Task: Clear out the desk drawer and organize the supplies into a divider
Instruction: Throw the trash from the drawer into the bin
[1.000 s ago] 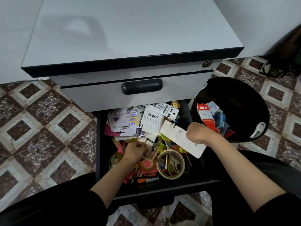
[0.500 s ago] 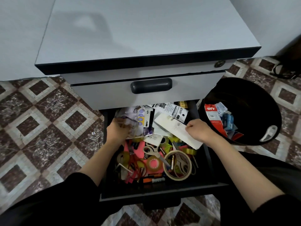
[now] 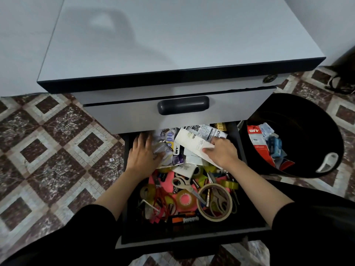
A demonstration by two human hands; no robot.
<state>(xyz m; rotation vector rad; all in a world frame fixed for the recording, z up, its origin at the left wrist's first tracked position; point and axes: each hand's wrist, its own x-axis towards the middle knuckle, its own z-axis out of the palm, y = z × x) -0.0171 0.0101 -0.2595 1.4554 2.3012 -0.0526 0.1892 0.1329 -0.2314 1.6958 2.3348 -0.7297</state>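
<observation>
We see a grey pedestal cabinet [image 3: 172, 45], its black lower drawer [image 3: 192, 232] open and cluttered with supplies [image 3: 184, 198], beside a round black plastic bin [image 3: 311, 116]. The left hand [image 3: 143, 152] rests, fingers spread, on clear plastic packets [image 3: 163, 148] at the drawer's rear. The right hand [image 3: 221, 153] clamps its fingers on a long white paper card [image 3: 189, 140] there.

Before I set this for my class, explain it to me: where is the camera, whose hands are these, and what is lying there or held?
No machine here: one camera sits on a person's head, looking down at their own hands. The left hand lies on plastic packets at the back of the open drawer. The right hand holds a white card. Nearer lie scissors, a masking tape roll and a marker. The black bin beside holds thrown-out packaging.
</observation>
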